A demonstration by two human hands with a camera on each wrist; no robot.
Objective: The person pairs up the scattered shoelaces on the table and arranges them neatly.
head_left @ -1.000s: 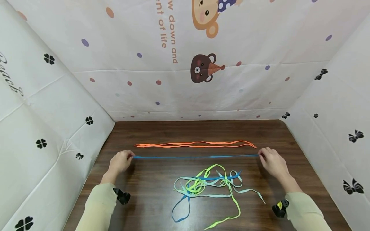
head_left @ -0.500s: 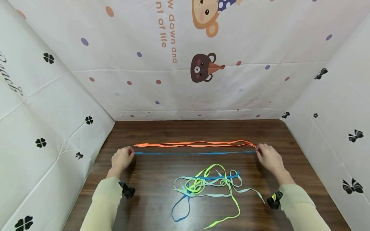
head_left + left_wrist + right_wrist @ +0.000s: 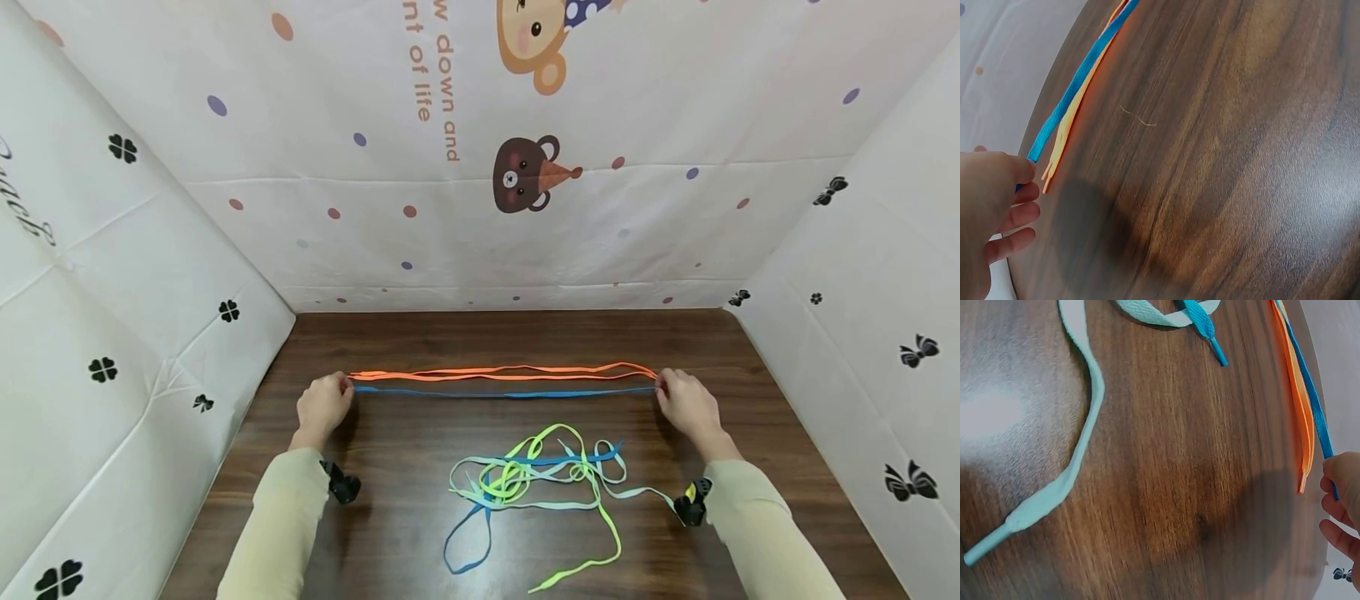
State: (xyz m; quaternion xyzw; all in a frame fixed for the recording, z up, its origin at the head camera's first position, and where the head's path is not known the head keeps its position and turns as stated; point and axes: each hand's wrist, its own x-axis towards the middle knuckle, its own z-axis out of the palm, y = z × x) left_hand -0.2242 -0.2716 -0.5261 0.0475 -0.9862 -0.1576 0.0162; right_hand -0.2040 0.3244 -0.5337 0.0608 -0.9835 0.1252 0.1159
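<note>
While one end of the blue lace (image 3: 540, 394) is pinched by the left hand (image 3: 325, 404), the flat, woven band is held stretched nearly straight across the far part of the dark wood-grain table (image 3: 390, 492). Just beyond it, slim orange laces (image 3: 390, 376) are laid lengthwise, slightly bowed, with narrow tips. Towards the middle, nearer the person, a soft, looping tangle is formed by more blue lacing (image 3: 468, 568), a mint lace (image 3: 555, 506) and a lime lace (image 3: 618, 543). At the right, the stretched lace's opposite end is pinched by the right hand (image 3: 688, 404). The step in hand is judged to be the lining-up of this lace beside the orange ones; even tension and a level lowering seem called for before either grip is loosened.
</note>
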